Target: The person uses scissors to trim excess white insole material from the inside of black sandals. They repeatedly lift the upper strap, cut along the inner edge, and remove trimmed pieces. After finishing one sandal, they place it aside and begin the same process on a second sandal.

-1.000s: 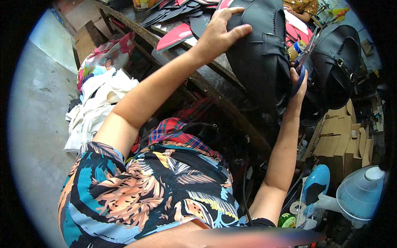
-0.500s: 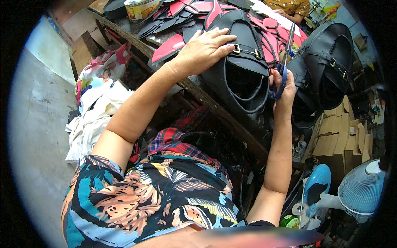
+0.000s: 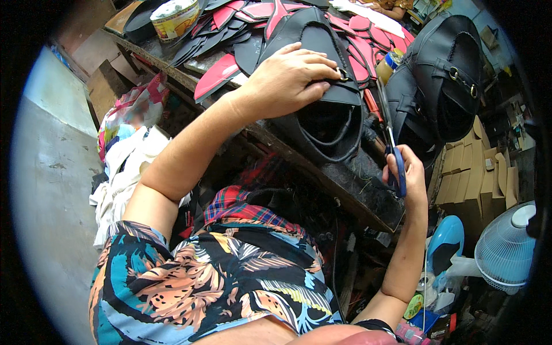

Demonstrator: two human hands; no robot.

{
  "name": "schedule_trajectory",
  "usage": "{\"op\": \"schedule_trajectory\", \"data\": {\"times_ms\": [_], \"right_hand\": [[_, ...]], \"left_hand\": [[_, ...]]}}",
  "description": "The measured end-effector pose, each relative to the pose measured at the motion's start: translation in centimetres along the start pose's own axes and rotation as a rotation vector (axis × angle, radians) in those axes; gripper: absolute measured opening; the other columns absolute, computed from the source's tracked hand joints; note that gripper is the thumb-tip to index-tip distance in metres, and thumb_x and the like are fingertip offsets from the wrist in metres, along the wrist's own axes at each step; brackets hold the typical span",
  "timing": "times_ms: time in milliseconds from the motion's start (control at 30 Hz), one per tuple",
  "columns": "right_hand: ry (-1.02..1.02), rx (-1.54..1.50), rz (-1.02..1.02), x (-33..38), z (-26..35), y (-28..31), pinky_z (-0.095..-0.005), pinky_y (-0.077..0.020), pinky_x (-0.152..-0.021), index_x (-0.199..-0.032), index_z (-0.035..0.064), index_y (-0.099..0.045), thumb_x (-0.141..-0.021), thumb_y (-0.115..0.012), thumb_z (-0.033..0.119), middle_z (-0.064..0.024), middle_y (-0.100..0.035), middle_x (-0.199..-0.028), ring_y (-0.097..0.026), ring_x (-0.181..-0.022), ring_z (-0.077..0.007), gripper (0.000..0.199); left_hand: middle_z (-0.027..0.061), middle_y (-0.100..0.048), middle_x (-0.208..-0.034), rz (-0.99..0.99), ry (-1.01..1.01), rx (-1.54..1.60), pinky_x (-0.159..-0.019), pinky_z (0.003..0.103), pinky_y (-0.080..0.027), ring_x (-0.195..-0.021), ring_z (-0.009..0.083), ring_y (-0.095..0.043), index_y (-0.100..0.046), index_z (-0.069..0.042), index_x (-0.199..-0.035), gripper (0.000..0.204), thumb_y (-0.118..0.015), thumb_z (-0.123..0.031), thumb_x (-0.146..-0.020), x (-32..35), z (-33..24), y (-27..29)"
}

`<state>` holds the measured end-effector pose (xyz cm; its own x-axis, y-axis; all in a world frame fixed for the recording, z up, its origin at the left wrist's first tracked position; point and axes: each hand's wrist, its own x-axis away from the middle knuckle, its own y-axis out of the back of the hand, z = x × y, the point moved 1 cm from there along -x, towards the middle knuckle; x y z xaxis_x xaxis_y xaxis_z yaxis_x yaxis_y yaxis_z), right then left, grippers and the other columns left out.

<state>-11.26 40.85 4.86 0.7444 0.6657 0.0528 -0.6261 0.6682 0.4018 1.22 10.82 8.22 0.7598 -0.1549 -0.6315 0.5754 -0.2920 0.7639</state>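
My left hand (image 3: 290,80) lies flat on a black leather handbag (image 3: 322,109), pressing it down near a metal ring on the worn wooden workbench (image 3: 345,184). The bag's mouth faces me and hangs open over the bench edge. My right hand (image 3: 407,172) grips blue-handled scissors (image 3: 391,144), blades pointing up beside the bag's right side. A second black handbag (image 3: 443,75) stands to the right of the scissors.
Red and black cut leather pieces (image 3: 241,34) and a yellow tin (image 3: 175,17) cover the back of the bench. Folded cardboard boxes (image 3: 477,172) stack at the right, a white fan (image 3: 506,247) below them. Cloth and bags (image 3: 129,149) pile on the floor at left.
The handbag has turned so that its open mouth faces me, and my left hand has shifted with it. My right hand with the scissors has dropped lower, beside the bag.
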Motion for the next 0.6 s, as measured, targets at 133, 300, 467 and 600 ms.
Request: {"op": "schedule_trajectory", "data": {"times_ms": [133, 300, 467, 600], "right_hand": [[-0.074, 0.238, -0.038, 1.0, -0.6, -0.5, -0.0260, -0.0431, -0.055, -0.091, 0.0049, -0.065, -0.085, -0.081, 0.030, 0.0009, -0.058, -0.061, -0.056, -0.057, -0.0064, 0.031], [0.027, 0.468, -0.104, 0.7, 0.8, -1.8, -0.0323, -0.0434, -0.054, -0.089, 0.0064, -0.064, -0.077, -0.085, 0.039, -0.0039, -0.057, -0.058, -0.057, -0.052, -0.0162, 0.040], [0.274, 0.769, -0.214, 1.6, 2.0, -1.3, -0.0250, -0.0373, -0.051, -0.087, 0.0042, -0.063, -0.083, -0.081, 0.024, 0.0001, -0.057, -0.058, -0.049, -0.053, -0.0044, 0.027], [0.155, 0.536, -0.193, 1.0, 2.1, -0.4, -0.0290, -0.0416, -0.052, -0.082, 0.0072, -0.065, -0.073, -0.087, 0.040, -0.0027, -0.061, -0.058, -0.057, -0.050, -0.0146, 0.041]], "left_hand": [[0.0091, -0.069, -0.126, -0.012, 0.078, 0.082, -0.116, 0.052, -0.032, -0.129, 0.0278, -0.058, -0.073, -0.009, -0.113, 0.027, -0.058, -0.017, -0.091, 1.0, -0.3, -0.1], [0.0097, -0.069, -0.126, -0.038, 0.101, 0.059, -0.115, 0.052, -0.033, -0.128, 0.0279, -0.058, -0.074, -0.009, -0.112, 0.028, -0.058, -0.015, -0.089, 1.4, -0.7, -0.1], [0.0101, -0.069, -0.126, -0.047, 0.114, 0.075, -0.116, 0.051, -0.032, -0.129, 0.0280, -0.058, -0.074, -0.009, -0.112, 0.029, -0.057, -0.015, -0.089, 1.8, -0.9, 0.1], [0.0101, -0.069, -0.127, -0.049, 0.121, 0.097, -0.117, 0.050, -0.029, -0.129, 0.0278, -0.058, -0.074, -0.010, -0.113, 0.031, -0.057, -0.014, -0.088, 1.9, -0.8, 0.1]]}}
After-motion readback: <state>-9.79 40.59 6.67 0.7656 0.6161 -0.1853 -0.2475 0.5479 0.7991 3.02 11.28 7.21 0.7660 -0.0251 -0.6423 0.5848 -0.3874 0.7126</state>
